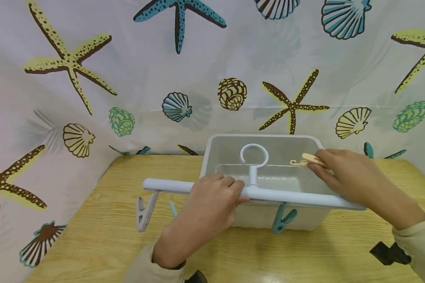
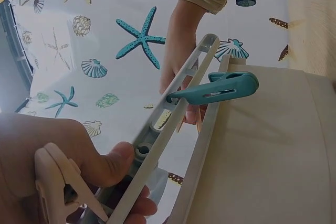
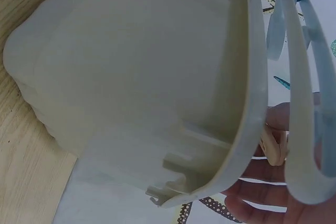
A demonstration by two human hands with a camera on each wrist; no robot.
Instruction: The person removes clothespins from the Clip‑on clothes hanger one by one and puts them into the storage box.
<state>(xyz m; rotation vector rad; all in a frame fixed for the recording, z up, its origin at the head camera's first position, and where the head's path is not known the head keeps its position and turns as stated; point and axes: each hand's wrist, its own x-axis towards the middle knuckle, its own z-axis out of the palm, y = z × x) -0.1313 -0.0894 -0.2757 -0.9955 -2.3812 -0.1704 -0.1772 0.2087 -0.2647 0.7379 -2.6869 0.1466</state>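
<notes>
In the head view, my left hand grips a pale blue plastic hanger near its middle. The hanger's round hook points up, over the grey-white bin. My right hand pinches a cream clothespin with a small hook, above the bin's right side. A pale grey clothespin hangs at the hanger's left end, and a teal clothespin hangs right of my left hand. Part of a light blue clothespin shows beside my left wrist. The right wrist view shows the pinched clothespin partly hidden by fingers.
The grey-white bin stands on a wood-grain table behind and below the hanger. A white curtain printed with starfish and shells hangs along the back and left side.
</notes>
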